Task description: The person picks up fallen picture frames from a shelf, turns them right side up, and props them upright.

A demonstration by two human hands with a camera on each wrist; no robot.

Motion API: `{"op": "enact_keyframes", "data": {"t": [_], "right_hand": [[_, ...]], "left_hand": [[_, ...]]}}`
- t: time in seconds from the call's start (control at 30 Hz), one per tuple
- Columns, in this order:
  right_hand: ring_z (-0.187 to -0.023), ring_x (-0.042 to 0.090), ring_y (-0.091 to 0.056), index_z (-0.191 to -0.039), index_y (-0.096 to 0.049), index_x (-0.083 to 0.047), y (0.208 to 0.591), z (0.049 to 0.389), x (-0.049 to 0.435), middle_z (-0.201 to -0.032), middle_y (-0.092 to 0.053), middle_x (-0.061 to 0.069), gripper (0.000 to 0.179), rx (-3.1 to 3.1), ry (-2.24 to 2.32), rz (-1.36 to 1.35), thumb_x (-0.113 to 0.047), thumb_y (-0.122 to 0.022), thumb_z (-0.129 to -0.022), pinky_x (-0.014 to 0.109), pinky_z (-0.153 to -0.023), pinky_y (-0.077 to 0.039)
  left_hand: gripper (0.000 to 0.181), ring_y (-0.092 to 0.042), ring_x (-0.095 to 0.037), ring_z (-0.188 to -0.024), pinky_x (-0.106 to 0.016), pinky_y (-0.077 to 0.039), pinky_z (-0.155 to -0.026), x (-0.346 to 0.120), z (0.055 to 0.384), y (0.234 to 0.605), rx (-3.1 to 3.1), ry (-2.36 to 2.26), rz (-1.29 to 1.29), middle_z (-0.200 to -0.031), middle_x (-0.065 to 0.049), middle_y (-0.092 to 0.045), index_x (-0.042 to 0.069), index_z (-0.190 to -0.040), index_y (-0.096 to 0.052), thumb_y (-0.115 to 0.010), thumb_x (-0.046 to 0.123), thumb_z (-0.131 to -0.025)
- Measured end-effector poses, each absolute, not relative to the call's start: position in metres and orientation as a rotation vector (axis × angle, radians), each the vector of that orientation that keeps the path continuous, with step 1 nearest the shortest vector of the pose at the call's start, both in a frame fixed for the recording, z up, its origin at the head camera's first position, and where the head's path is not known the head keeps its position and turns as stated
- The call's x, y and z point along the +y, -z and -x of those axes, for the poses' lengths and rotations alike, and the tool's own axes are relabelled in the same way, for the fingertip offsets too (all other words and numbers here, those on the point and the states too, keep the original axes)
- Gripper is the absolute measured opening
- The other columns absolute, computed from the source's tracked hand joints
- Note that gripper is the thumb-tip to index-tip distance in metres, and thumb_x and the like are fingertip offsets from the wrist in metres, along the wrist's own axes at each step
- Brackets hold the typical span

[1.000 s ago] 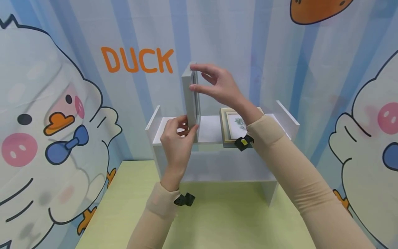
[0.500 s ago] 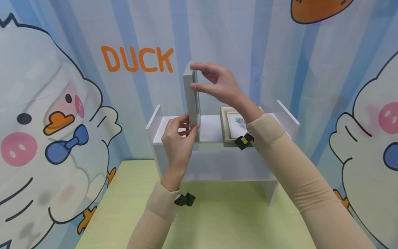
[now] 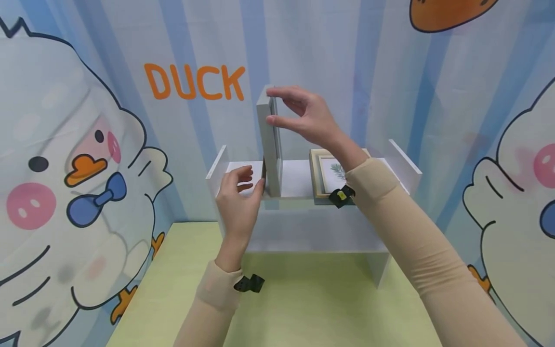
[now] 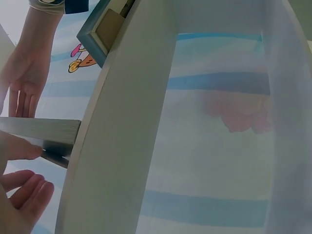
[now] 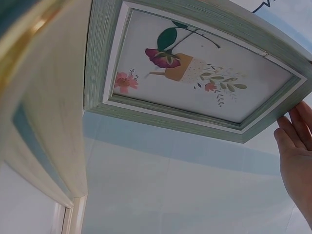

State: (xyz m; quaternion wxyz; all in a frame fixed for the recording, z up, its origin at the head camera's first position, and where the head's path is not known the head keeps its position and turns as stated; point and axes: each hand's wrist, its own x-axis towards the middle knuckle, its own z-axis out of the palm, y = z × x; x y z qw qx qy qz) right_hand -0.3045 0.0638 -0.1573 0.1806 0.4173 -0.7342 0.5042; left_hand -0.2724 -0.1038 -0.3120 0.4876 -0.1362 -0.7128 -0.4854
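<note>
On the white shelf, a grey-green picture frame (image 3: 269,144) stands upright with its narrow edge towards me. Its flower picture (image 5: 195,73) faces right in the right wrist view. My right hand (image 3: 305,115) holds the frame's upper near edge between index finger and thumb. A dark strip, apparently a stand (image 4: 56,158), sticks out from the frame's left side. My left hand (image 3: 238,202) is beside it with fingers loosely bent; the thumb tip is at or very near the strip, and the other fingers are apart from it.
A second frame with a gold border and leaf picture (image 3: 321,185) lies on the right part of the white shelf (image 3: 295,178). Upright side boards (image 3: 405,164) close both shelf ends. A yellow-green table (image 3: 321,308) lies below, with a duck-print curtain (image 3: 195,29) behind.
My left hand has moved left, away from the frame's lower edge, and the dark strip now shows beside the frame. The right hand keeps its place at the top.
</note>
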Motion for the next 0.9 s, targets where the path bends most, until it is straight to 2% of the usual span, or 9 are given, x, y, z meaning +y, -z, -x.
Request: {"op": "enact_keyframes", "data": {"t": [0.17, 0.53, 0.9], "right_hand": [[-0.130, 0.021, -0.046, -0.128, -0.055, 0.006, 0.157, 0.304, 0.064, -0.132, -0.054, 0.018, 0.048, -2.066, -1.447, -1.174, -0.002, -0.070, -0.083, 0.027, -0.111, -0.035], [-0.130, 0.020, -0.047, -0.127, -0.055, 0.005, 0.158, 0.306, 0.060, -0.132, -0.054, 0.017, 0.048, -2.049, -1.448, -1.193, -0.004, -0.070, -0.083, 0.024, -0.110, -0.035], [-0.129, 0.023, -0.047, -0.127, -0.055, 0.006, 0.156, 0.302, 0.050, -0.131, -0.054, 0.019, 0.047, -2.046, -1.429, -1.230, -0.003, -0.070, -0.083, 0.025, -0.111, -0.035]], "left_hand": [[0.022, -0.065, -0.022, -0.084, -0.036, -0.058, -0.074, -0.103, 0.274, 0.315, -1.803, 1.204, 0.331, -0.091, -0.013, -0.066, -0.001, -0.100, -0.067, -0.073, 0.004, -0.080], [0.011, -0.068, -0.020, -0.074, -0.031, -0.059, -0.068, -0.113, 0.278, 0.315, -1.795, 1.224, 0.319, -0.084, -0.012, -0.069, 0.000, -0.090, -0.070, -0.069, 0.001, -0.080], [0.009, -0.068, -0.022, -0.076, -0.038, -0.059, -0.071, -0.125, 0.275, 0.315, -1.833, 1.200, 0.271, -0.086, -0.013, -0.070, 0.001, -0.092, -0.071, -0.067, 0.005, -0.084]]}}
